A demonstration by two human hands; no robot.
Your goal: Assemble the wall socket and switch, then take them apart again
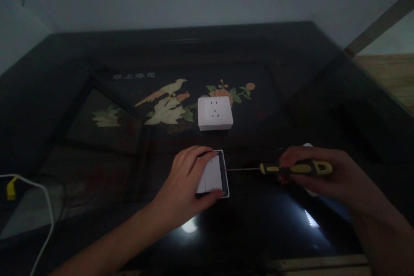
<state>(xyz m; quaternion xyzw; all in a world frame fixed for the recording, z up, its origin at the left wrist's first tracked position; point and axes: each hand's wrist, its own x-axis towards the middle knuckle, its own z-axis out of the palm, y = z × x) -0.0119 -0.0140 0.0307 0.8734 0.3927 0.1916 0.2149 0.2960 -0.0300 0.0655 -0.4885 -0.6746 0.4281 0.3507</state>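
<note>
My left hand [186, 183] grips a white wall switch [213, 174] that lies on the dark glossy table [258, 224], with thumb and fingers clamped on its near and far edges. My right hand [326, 177] is closed round the black and yellow handle of a screwdriver [296, 168]. The thin shaft points left and its tip meets the right edge of the switch. A white wall socket [215, 113] lies flat farther back, apart from both hands.
The table top carries a painted bird and flower design [168, 103]. A white cable with a yellow plug [11, 189] hangs at the left edge. Something small and white [307, 145] shows behind my right hand. Wooden floor [391, 73] shows at the right.
</note>
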